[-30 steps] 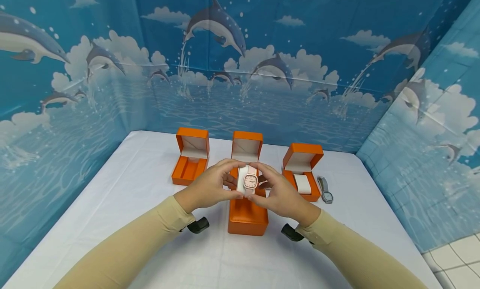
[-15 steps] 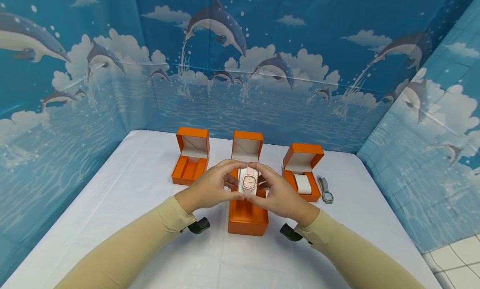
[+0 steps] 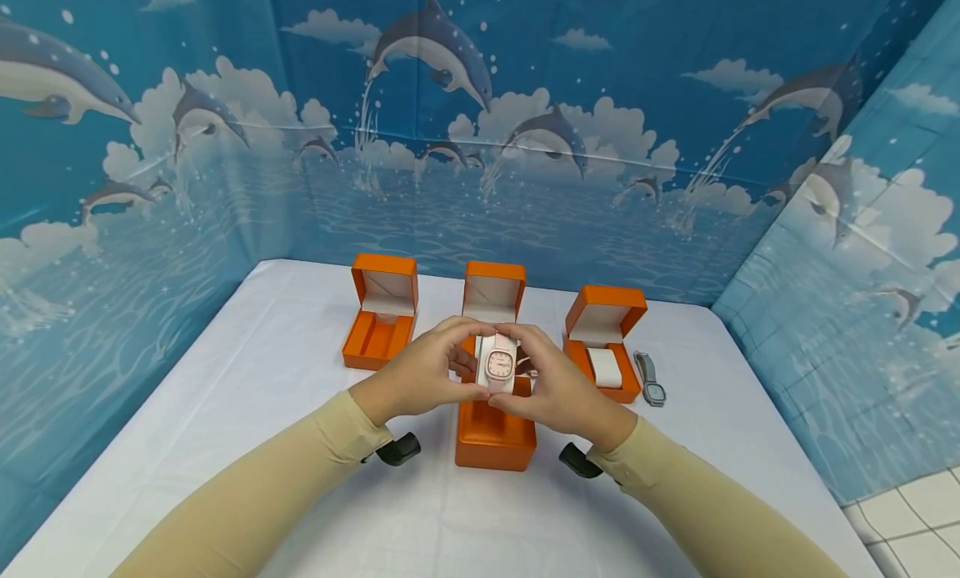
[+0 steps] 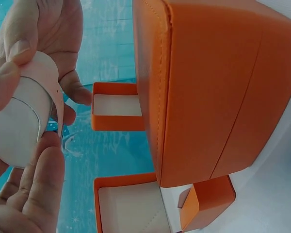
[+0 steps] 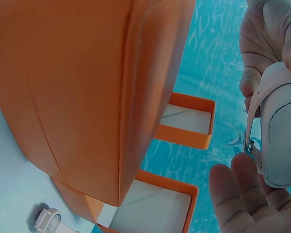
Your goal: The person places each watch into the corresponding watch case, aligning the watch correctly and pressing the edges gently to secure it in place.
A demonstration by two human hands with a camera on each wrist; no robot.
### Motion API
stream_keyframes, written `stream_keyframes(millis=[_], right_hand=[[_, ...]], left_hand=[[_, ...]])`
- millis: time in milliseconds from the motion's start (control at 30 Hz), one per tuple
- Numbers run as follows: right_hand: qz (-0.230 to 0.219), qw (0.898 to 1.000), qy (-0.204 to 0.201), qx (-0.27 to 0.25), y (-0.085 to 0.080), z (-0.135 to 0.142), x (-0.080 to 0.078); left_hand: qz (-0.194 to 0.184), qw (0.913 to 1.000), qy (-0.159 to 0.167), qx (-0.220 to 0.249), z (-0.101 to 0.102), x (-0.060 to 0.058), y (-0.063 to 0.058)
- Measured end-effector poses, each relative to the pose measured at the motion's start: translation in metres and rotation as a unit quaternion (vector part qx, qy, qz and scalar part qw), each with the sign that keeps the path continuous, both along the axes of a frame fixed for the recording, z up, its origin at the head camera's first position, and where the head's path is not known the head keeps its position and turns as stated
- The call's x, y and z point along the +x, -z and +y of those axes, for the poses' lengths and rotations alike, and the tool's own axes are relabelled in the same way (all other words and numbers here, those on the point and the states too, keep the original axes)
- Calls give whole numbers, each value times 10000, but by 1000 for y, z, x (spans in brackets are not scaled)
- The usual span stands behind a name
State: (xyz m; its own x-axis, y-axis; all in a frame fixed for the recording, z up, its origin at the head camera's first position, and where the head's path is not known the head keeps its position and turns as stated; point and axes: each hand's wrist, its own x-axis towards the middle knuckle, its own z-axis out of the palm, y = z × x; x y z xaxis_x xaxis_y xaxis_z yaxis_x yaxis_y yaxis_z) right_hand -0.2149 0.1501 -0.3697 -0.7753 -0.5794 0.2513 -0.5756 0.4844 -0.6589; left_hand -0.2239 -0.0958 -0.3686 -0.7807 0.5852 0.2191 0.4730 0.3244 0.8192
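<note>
While lid stands up, L orange box (image 3: 381, 340): bare orange insert shows, slot down its L side; well clear of the work, so prob. no need to reach there now.
L hand (image 3: 423, 365): thumb & fingers curled, gripping white cushion (image 4: 14, 138) at its L side; best used as the steady side, light pressure so cushion doesn't squash.
Pink watch (image 3: 500, 364): wrapped round cushion, held up btwn both hands above the boxes, dial facing wearer; strap (image 5: 265, 92) stands off cushion at one spot near buckle (image 5: 249, 144), fastened or not, can't tell. Worth easing strap flat & centring dial; don't twist.
Middle boxes: one w/ raised lid (image 3: 495, 271) behind, front orange box (image 3: 495, 436) below hands; avoid knocking either.
R hand (image 3: 558, 386): thumb & fingertips pinching same cushion from R; prob. better for small strap nudges.
R box (image 3: 630, 374): lid up, own white pad (image 3: 604, 368) inside; handy ref. for fit.
Grey watch (image 3: 652, 386): on cloth just beside R box; mind R elbow/sleeve.
</note>
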Motion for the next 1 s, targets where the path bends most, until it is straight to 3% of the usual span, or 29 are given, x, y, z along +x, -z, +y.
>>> stream_keyframes(millis=[533,1000], right_hand=[[102,9997,148,138,-4,-1,-2],[-132,9997,182,86,-4,0,-3]], left_hand=[[-77,9999,70,111,0,-1,0],[-29,10000,50,72,-2,-2,-2]])
